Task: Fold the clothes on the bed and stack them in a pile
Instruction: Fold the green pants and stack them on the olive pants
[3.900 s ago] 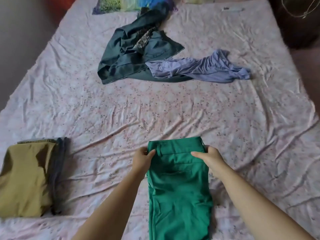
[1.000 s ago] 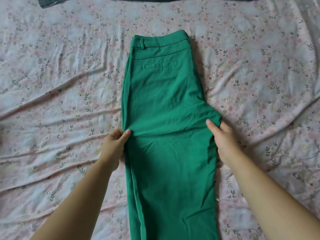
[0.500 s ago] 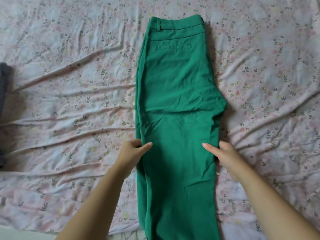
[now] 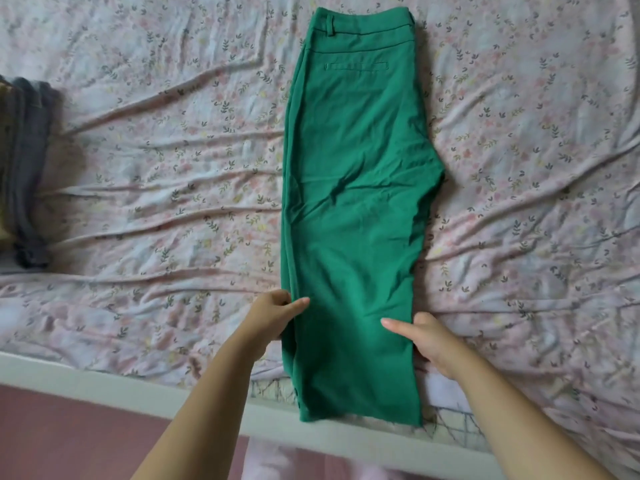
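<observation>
Further down the green trousers (image 4: 356, 168) than before, left hand (image 4: 273, 317) pinching one edge, right hand (image 4: 429, 344) pinching the other

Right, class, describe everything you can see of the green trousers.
The green trousers look like plain cloth, folded lengthwise, lying flat and slightly creased on the flowered sheet. Waistband, belt loop and slit pocket lie at the far end; the hems reach the bed frame. The left hand and right hand pinch the side edges.
</observation>
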Motion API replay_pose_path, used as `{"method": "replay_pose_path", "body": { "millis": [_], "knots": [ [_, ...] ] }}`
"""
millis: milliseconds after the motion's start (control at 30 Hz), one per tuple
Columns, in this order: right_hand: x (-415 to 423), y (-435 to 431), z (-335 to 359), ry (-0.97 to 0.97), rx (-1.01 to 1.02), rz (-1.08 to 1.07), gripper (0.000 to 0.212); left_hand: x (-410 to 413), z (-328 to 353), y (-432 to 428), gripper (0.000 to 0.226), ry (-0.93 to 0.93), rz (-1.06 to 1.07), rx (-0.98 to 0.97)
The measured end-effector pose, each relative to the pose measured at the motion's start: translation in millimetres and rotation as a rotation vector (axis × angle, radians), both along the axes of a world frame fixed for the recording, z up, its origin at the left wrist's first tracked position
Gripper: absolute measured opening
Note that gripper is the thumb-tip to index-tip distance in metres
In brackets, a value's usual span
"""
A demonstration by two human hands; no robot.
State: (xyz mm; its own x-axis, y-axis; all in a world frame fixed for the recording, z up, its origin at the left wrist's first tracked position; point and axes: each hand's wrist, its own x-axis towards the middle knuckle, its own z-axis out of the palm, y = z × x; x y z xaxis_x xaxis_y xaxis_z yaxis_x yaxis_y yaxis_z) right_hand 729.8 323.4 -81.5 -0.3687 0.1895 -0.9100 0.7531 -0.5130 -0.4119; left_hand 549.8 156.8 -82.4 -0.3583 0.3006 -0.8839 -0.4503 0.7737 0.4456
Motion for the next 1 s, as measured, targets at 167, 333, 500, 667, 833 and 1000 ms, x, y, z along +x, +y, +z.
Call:
{"method": "replay_pose_path", "body": {
  "millis": [167, 333, 500, 667, 833, 1000],
  "knots": [
    [27, -27, 4, -0.011, -0.010, -0.238, 0.018, 39, 14, -32, 0.028, -0.100, 0.294, 0.057],
    [44, -54, 8, -0.008, -0.006, -0.169, 0.025, 56, 20, -43, 0.027, -0.033, 0.090, 0.002],
    [52, -69, 19, 0.137, 0.058, -0.381, 0.014, 61, 29, -54, 0.027, 0.044, 0.136, 0.087],
    [63, -90, 26, 0.174, 0.101, -0.397, 0.014, 66, 32, -73, 0.027, 0.073, 0.137, 0.161],
    [72, -116, 20, 0.003, 0.257, -0.230, 0.017, 79, 25, -95, 0.028, 0.071, 0.055, 0.103],
    [72, -129, 23, -0.028, 0.346, -0.282, 0.039, 90, 24, -98, 0.029, 0.132, 0.150, 0.063]
  ]
}}
